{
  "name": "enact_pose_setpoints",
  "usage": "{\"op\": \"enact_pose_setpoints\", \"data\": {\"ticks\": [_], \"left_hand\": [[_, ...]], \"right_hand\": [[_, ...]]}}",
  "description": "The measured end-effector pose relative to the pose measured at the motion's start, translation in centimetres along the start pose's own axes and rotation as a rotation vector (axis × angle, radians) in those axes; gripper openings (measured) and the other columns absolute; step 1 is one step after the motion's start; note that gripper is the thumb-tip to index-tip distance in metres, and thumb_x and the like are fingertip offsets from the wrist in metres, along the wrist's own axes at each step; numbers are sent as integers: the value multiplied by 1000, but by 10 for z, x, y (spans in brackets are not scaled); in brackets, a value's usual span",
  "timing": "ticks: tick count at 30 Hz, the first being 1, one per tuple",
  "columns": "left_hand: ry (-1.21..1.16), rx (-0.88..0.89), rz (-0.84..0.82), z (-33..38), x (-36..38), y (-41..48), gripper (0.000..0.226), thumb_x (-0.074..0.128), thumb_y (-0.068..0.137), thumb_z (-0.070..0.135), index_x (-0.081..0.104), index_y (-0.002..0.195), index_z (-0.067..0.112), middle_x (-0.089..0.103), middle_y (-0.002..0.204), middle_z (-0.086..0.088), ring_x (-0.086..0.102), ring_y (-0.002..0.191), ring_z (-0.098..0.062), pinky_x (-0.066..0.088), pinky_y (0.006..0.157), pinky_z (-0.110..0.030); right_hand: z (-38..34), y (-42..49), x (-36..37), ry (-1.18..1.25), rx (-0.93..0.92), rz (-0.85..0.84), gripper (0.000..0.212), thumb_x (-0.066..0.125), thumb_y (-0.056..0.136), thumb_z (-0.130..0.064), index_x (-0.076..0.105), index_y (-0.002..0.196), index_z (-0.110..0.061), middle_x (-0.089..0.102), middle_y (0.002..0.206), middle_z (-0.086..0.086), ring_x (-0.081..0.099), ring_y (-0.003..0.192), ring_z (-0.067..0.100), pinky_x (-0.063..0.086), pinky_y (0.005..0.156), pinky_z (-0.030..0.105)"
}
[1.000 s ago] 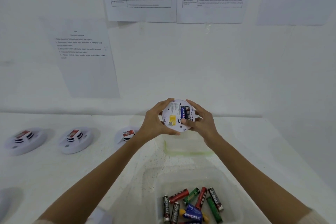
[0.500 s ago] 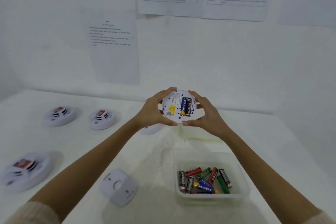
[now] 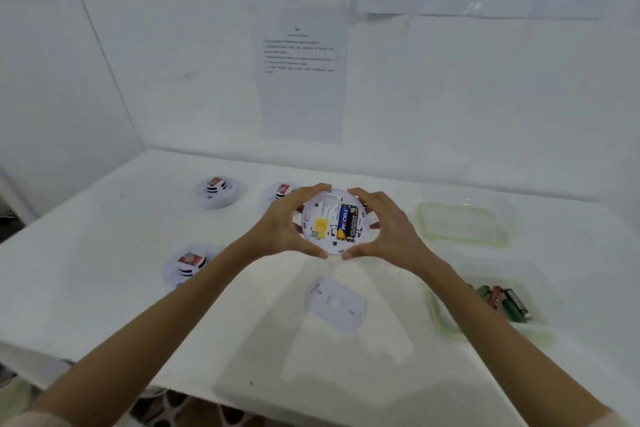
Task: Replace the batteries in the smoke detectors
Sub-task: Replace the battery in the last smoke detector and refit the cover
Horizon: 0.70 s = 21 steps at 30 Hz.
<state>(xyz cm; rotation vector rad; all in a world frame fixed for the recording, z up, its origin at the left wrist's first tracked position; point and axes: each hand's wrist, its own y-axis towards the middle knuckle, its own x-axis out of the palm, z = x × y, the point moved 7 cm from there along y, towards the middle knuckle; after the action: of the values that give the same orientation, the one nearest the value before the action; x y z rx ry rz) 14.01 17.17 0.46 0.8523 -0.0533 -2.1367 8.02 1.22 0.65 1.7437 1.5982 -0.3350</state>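
Observation:
I hold a round white smoke detector [image 3: 325,224] above the table, its back facing me. A blue battery and a black battery [image 3: 347,227] sit side by side in its compartment, beside a yellow label. My left hand [image 3: 284,224] grips the detector's left rim and my right hand [image 3: 388,229] grips its right rim, fingers curled round the edge. The detector's white mounting plate [image 3: 335,302] lies flat on the table below my hands. A clear tub [image 3: 540,322] at the right holds several loose batteries [image 3: 502,302], partly hidden by my right forearm.
Three other white smoke detectors sit face up on the white table [image 3: 104,253]: one at back left [image 3: 216,192], one behind my left hand [image 3: 280,192], one nearer at left [image 3: 188,265]. A clear green-rimmed lid [image 3: 464,225] lies at the back right. Papers hang on the wall.
My view has swung left and down, so the tub and lid now sit to the right. Both hands keep the same grip on the detector.

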Motion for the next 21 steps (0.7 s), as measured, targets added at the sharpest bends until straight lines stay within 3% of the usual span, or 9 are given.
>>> {"op": "enact_pose_setpoints", "data": {"ticks": [3, 7, 10, 17, 21], "left_hand": [[-36, -20, -3, -11, -11, -21, 99, 93, 48, 16, 43, 134, 27, 48, 131, 12, 49, 115, -3, 54, 77, -19], [-97, -47, -24, -24, -14, -46, 98, 92, 48, 8, 43, 130, 30, 48, 129, 15, 50, 108, 6, 52, 75, -15], [-155, -56, -60, -32, -12, -61, 99, 91, 47, 4, 43, 129, 28, 49, 129, 11, 50, 106, 7, 51, 74, -15], [-152, -9, -105, -32, -7, -82, 98, 90, 42, 15, 46, 129, 26, 50, 126, 11, 50, 106, 7, 52, 72, -14], [-131, 8, -100, -30, -9, -85, 97, 89, 36, 34, 48, 124, 34, 52, 125, 14, 52, 103, 5, 53, 71, -17]], "right_hand": [[-11, -4, 24, -29, 15, -10, 100, 91, 47, -36, 40, 133, -31, 46, 128, -6, 44, 114, 10, 47, 89, 33], [-20, -16, 48, -44, 43, -10, 98, 92, 48, -31, 38, 130, -36, 50, 117, -4, 50, 106, 14, 48, 87, 33], [-20, -27, 64, -96, 92, -22, 102, 91, 48, -32, 39, 136, -28, 50, 115, -5, 50, 105, 13, 47, 88, 32], [-23, -53, 79, -89, 140, 8, 101, 90, 51, -33, 39, 138, -26, 47, 110, -8, 49, 104, 14, 45, 88, 29], [-23, -63, 78, -52, 152, -5, 94, 85, 59, -35, 31, 136, -36, 48, 115, -8, 48, 106, 13, 44, 89, 28]]}}
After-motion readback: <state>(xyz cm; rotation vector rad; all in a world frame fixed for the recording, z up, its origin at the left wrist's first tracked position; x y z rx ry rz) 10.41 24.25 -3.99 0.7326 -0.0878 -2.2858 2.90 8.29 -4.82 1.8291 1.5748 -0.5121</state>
